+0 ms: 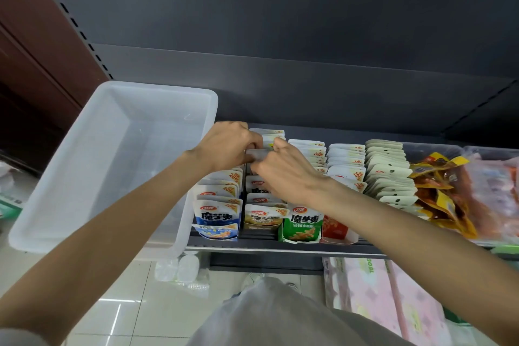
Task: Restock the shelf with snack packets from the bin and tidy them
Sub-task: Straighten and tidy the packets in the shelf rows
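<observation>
Both hands meet over the second row of white, foil-topped snack packets [262, 201] on the dark grey metal shelf [280, 246]; the left hand [229, 144] and right hand [283, 171] curl their fingers round a small grey packet [257, 154] between them. The translucent white plastic bin [112, 160] beside the rows looks empty, so restocking seems nearly done. To finish well, I would slide this packet upright behind its matching row, then press the stack forward, square with its neighbours.
</observation>
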A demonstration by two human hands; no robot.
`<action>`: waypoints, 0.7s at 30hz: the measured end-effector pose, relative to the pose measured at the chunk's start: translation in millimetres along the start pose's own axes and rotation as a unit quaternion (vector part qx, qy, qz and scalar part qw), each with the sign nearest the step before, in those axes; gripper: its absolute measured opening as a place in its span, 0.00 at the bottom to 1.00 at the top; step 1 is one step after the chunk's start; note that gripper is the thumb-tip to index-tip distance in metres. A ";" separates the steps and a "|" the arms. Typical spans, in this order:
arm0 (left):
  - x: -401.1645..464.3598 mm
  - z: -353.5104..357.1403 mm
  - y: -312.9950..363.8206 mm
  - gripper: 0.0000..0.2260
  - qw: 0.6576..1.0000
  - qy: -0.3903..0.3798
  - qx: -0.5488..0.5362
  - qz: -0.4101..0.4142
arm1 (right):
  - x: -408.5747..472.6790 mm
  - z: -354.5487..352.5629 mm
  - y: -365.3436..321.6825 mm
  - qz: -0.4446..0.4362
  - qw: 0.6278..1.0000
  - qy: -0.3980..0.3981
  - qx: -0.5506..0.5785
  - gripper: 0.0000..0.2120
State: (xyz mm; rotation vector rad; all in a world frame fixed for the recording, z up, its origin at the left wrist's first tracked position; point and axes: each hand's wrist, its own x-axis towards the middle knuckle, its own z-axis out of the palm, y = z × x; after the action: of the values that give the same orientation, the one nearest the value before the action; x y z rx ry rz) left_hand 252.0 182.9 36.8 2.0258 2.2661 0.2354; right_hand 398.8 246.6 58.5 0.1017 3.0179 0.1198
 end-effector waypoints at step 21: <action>-15.1 -9.6 12.5 0.16 0.996 -0.045 -0.014 0.073 | -41.0 21.1 -3.0 0.092 0.994 0.051 -0.004 0.29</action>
State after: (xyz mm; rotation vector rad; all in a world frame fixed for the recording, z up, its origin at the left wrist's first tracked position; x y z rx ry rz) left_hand 264.3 168.7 47.9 2.1433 2.0535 0.1812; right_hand 441.8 242.3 42.2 0.3853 3.1038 0.1577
